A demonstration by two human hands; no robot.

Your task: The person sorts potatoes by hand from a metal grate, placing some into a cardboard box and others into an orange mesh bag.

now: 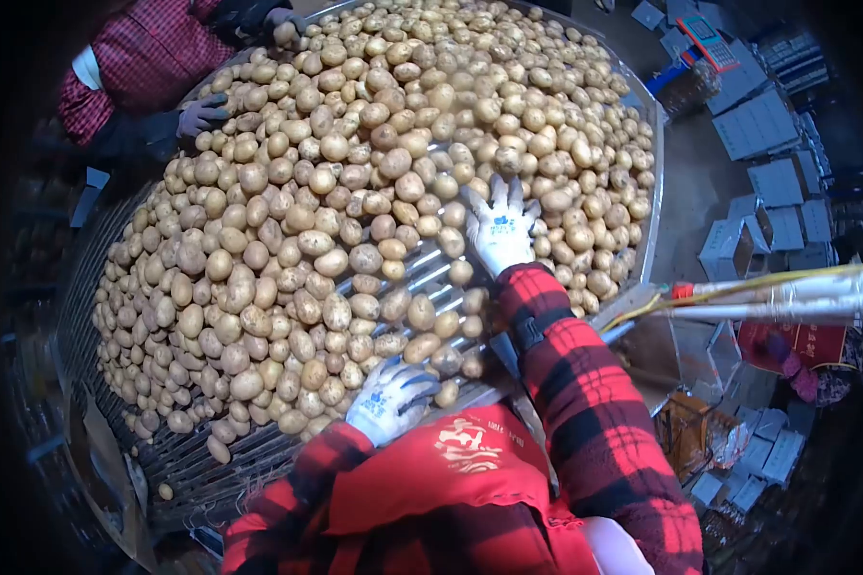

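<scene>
A broad heap of potatoes lies on a slatted metal table, whose bars show through a gap in the middle. My right hand, in a white glove with grey fingertips, reaches forward with its fingers spread against the potatoes right of that gap. Close to my red apron, my gloved left hand rests at the near edge of the heap. Its fingers stretch out beside a few potatoes, and I see nothing gripped in either hand.
Across the heap at upper left, another person in a checked sleeve has gloved hands at the potatoes. Several cardboard boxes stand on the right, near a red scale-like device. Taped white poles jut in from the right.
</scene>
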